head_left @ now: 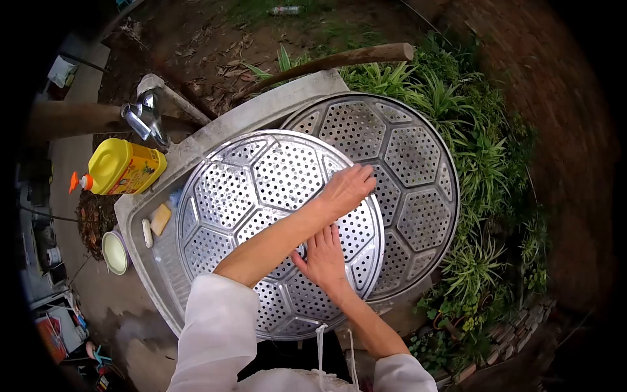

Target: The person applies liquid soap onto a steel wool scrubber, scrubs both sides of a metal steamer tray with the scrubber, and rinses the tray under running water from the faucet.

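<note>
A bright round perforated metal tray (287, 173) lies over the sink, overlapping a darker, duller perforated tray (418, 157) behind it on the right. My left hand (346, 189) reaches across from the left, fingers curled together at the bright tray's upper right rim. What its fingers hold, if anything, is hidden. Below it, my right hand (324, 258) rests flat on the bright tray, with fingers extended and thumb apart. My left forearm crosses above the right hand's fingertips.
The stone sink (163, 277) holds a yellow sponge (160, 219) and a white bar (147, 233) at left. Beside it are a yellow bottle (127, 168), a metal faucet (145, 119) and a pale bucket (116, 253). A wooden pole (339, 60) and green plants (483, 176) lie beyond.
</note>
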A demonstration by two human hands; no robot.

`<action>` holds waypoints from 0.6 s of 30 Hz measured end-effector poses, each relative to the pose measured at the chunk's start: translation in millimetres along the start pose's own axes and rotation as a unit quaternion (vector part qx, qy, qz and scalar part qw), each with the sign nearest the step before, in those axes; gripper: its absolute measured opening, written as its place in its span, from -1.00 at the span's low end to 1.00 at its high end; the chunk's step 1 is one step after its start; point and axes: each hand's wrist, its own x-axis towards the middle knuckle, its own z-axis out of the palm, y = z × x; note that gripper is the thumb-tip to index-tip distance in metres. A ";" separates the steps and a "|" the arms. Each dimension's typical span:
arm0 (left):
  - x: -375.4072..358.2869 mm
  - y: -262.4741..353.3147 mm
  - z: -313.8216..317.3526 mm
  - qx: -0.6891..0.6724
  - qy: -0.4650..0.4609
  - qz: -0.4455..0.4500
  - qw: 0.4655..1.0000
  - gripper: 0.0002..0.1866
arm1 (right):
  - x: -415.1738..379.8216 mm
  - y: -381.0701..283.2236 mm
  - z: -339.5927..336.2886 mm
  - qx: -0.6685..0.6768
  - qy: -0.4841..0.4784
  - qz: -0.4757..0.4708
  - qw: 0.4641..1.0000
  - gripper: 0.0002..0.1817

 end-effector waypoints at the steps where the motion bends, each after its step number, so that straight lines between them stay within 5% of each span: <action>1: 1.7 -8.7 -1.4 -0.017 0.004 0.020 1.000 -0.85 | 0.2 0.0 -1.5 0.011 0.018 -0.006 1.000 -0.06; 2: 0.8 -30.3 -9.3 0.007 0.020 0.000 1.000 -0.86 | -1.4 -1.6 -2.7 0.025 0.036 -0.010 0.999 -0.06; 4: -3.8 -85.1 -37.0 0.060 0.096 -0.197 0.974 -0.82 | -0.5 -0.4 -1.9 0.025 0.043 -0.011 0.999 -0.06; 6: -3.7 -100.9 -50.8 0.084 0.079 -0.255 0.960 -0.81 | -1.4 -0.9 -2.2 0.025 0.047 -0.016 0.998 -0.07; 8: 2.5 -49.7 -22.7 0.025 0.079 -0.150 0.985 -0.83 | -1.6 -0.9 -0.4 0.027 0.035 -0.015 0.999 -0.07; 10: 3.5 10.2 9.5 -0.065 -0.042 -0.006 0.997 -0.83 | 1.6 -0.5 -4.2 0.020 0.023 -0.005 1.000 -0.07; 12: 7.4 -3.2 -2.0 -0.089 -0.043 -0.012 0.995 -0.84 | -0.3 -2.7 -14.5 -0.004 -0.076 0.011 0.997 -0.09; 13: 7.2 -27.8 -13.7 -0.066 0.006 -0.049 0.997 -0.81 | -1.2 -2.3 -8.9 0.008 0.014 -0.004 1.000 -0.09; 15: 0.1 -84.6 -47.5 0.028 0.070 -0.220 0.973 -0.75 | -1.9 0.7 -2.6 0.011 0.022 -0.010 1.000 -0.07; 18: -8.6 -75.5 -45.4 0.059 0.106 -0.230 0.966 -0.74 | 0.1 0.2 0.5 0.025 0.034 -0.017 0.999 -0.06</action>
